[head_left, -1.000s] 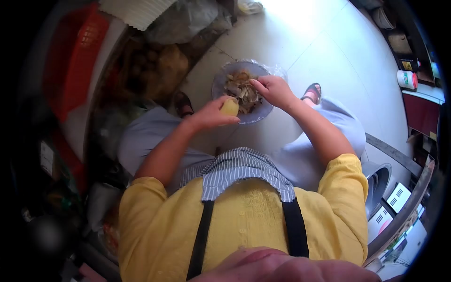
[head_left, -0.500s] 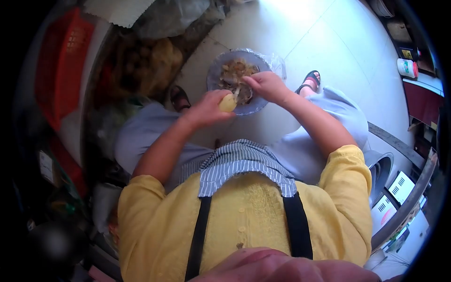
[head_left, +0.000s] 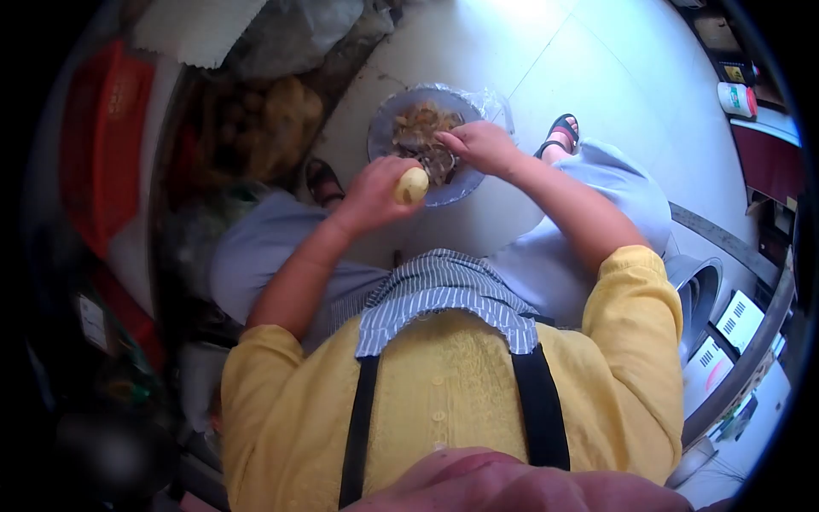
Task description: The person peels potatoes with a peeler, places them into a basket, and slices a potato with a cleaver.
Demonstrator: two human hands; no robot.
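Yellow potato (head_left: 412, 185) clasped in left hand (head_left: 373, 194); right hand (head_left: 485, 147) curled over basin (head_left: 381, 128) (any hold unclear).

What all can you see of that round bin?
The round bin is pale bluish-grey, looks plastic and stands on the tiled floor. Clear, crinkled film covers its rim and flares out at the right. Brown and pale scraps, like peelings, lie inside. The left hand and right hand cover parts of its edge; whether they touch it is unclear.

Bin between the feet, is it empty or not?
Not empty: the bin holds a heap of scraps. How deep, I cannot tell.
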